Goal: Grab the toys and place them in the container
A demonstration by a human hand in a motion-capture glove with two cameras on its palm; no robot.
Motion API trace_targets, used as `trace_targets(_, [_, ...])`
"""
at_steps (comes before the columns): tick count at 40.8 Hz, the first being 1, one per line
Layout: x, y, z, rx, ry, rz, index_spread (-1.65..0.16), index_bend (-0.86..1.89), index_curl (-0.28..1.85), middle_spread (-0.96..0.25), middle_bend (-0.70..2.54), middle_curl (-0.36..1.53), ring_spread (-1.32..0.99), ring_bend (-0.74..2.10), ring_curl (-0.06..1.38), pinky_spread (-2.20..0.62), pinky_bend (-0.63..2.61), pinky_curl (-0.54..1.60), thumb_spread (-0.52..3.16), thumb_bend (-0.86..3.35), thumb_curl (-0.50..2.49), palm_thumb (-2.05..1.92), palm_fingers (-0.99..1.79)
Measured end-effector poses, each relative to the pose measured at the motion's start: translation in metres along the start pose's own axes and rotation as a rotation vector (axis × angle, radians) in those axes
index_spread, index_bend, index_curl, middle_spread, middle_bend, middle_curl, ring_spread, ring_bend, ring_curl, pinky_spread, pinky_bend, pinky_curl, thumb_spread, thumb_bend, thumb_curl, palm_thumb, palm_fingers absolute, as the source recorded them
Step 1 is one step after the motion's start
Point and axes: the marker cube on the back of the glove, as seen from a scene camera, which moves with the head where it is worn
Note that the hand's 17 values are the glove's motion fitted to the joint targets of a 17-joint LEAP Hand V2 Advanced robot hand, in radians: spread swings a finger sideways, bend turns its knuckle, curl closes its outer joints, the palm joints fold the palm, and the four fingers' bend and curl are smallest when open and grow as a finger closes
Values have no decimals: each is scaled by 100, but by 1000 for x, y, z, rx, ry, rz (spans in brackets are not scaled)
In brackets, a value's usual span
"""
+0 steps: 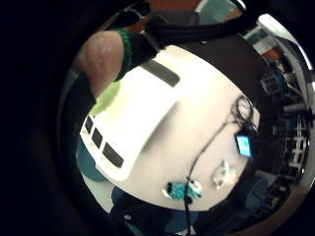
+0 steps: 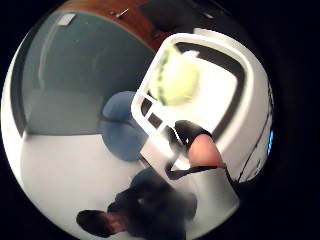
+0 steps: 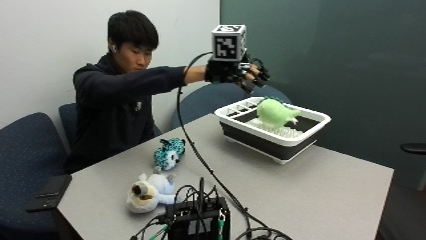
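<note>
A white and black container (image 3: 301, 138) stands on the far right part of the grey table. A light green plush toy (image 3: 275, 112) sits inside it, leaning toward its back. My gloved right hand (image 3: 241, 73) hovers just above the toy with relaxed fingers and holds nothing. The thumb side palm view shows the green toy (image 2: 175, 80) inside the container's rim (image 2: 250, 120), with a bare fingertip (image 2: 205, 151) over it. A teal spotted plush (image 3: 168, 151) and a cream plush (image 3: 149, 192) lie on the table's left part, also seen as the teal plush (image 1: 184, 190) and the cream plush (image 1: 224, 175).
A black box with cables (image 3: 197, 218) sits at the table's front edge, and a cable runs from it up to the hand. A dark phone (image 3: 49, 187) lies at the left edge. Blue chairs (image 3: 26, 150) stand behind the table.
</note>
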Motion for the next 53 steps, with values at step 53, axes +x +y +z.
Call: trace_targets(53, [313, 173, 118, 112, 29, 578, -29, 61, 66, -15, 62, 42, -26, 67, 43, -22, 104, 40, 115, 25, 58, 67, 74])
